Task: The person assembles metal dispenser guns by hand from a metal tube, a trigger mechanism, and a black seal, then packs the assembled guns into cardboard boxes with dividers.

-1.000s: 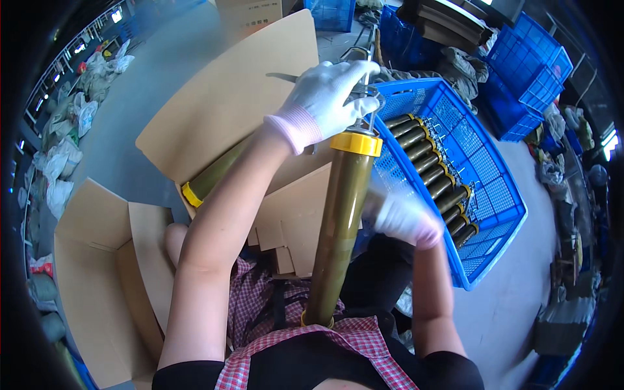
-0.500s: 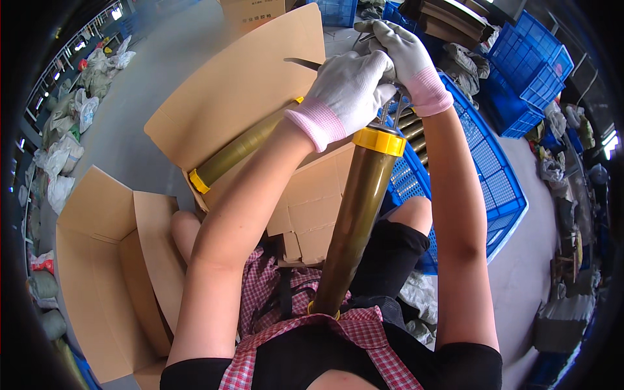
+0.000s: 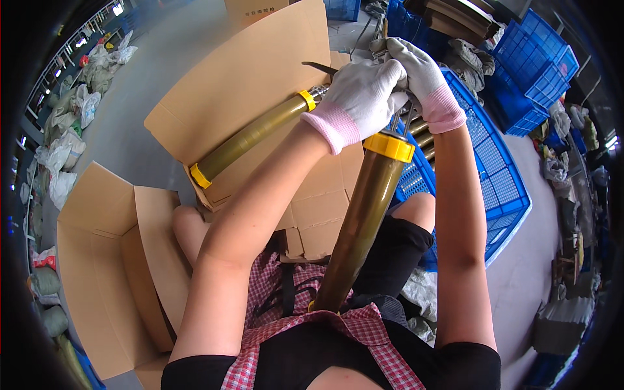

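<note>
A caulking gun with a long olive-brown tube leans up from my apron, its yellow ring cap at the far end and its near end against my body. Beyond the cap are metal rods and a frame, mostly covered by my hands. My left hand, in a white glove with a pink cuff, is closed around this metal part. A dark curved lever sticks out to its left. My right hand, gloved alike, is bent over the same metal part from the right; its fingertips are partly hidden.
A second caulking gun lies in an open cardboard box ahead. Another open box stands at my left. On the right, a blue plastic crate holds several similar tubes. Stacked blue crates stand farther back.
Both hands and the far end of the caulking gun have shifted slightly right. My right fingers have come down and closer in. More of the gun in the box shows now.
</note>
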A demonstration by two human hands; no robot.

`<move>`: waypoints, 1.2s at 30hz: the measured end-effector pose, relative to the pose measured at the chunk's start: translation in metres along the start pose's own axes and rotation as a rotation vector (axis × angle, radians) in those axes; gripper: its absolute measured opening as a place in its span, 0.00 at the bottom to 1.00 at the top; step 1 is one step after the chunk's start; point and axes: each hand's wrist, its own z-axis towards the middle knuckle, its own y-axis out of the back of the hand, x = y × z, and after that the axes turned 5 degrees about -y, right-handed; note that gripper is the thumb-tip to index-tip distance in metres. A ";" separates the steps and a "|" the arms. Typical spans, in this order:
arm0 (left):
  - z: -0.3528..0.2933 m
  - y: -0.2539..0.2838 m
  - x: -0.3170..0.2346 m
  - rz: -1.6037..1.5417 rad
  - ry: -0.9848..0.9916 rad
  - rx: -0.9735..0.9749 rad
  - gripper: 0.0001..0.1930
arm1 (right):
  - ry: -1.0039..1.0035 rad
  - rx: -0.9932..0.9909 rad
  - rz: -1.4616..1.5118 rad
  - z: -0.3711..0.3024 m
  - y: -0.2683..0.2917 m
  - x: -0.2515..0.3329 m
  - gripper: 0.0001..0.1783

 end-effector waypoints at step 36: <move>-0.185 0.094 0.131 -0.010 0.754 0.679 0.17 | -0.170 -0.542 0.688 0.044 -0.040 -0.240 0.18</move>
